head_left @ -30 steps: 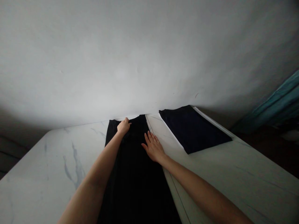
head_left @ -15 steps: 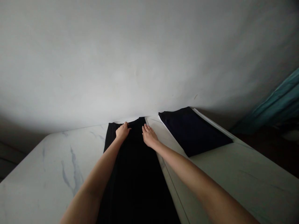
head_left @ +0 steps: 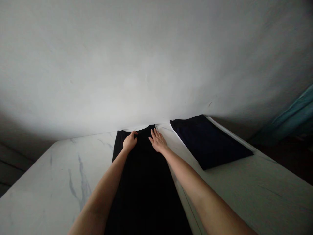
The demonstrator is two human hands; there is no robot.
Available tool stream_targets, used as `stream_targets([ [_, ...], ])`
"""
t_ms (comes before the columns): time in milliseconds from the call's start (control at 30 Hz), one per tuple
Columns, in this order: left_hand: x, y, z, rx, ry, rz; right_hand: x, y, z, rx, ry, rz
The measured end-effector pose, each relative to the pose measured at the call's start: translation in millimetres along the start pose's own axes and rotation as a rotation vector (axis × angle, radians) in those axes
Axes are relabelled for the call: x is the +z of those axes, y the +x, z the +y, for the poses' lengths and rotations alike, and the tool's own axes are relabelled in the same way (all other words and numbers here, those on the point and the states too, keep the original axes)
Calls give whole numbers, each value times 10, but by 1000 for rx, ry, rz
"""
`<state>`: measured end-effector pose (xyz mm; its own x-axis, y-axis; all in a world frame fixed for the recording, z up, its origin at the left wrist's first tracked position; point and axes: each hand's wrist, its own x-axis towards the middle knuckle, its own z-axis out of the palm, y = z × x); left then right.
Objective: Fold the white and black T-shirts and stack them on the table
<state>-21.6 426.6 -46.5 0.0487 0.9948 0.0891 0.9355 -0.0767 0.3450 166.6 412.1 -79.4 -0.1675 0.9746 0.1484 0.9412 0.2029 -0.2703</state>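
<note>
A long black garment [head_left: 144,182] lies lengthwise on the table, its far end near the wall. My left hand [head_left: 130,141] rests at that far end, with curled fingers gathering the fabric. My right hand [head_left: 157,140] lies beside it with fingers spread, flat on the garment's right edge and holding nothing. My forearms cover parts of the garment. Its lower end runs out of view.
A white marble-patterned table [head_left: 49,182] fills the lower view and meets a white wall [head_left: 156,65]. To the right lies a folded dark navy cloth [head_left: 205,142] with a white strip [head_left: 227,133] along one edge. Teal fabric [head_left: 293,117] hangs at the far right.
My right hand has moved slightly farther along the garment and now sits level with my left hand. My left hand has shifted little. The view has drifted slightly.
</note>
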Motion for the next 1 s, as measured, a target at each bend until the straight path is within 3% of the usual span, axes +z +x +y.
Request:
stream_targets([
  [200,17,23,-24,51,-20,-3,-47,84,2,-3,-77,28],
  [333,-62,26,-67,86,28,61,-86,278,16,12,-71,27],
  [500,-197,109,-379,31,162,205,-27,503,-2,-25,-48,-21],
  [700,-55,198,-859,112,240,24,42,549,32,3,-50,-76],
  [867,-1,189,-835,75,313,-35,-33,540,1,47,-102,-138],
  [1000,-55,42,-750,93,347,-9,-78,366,-71,67,-126,-96],
])
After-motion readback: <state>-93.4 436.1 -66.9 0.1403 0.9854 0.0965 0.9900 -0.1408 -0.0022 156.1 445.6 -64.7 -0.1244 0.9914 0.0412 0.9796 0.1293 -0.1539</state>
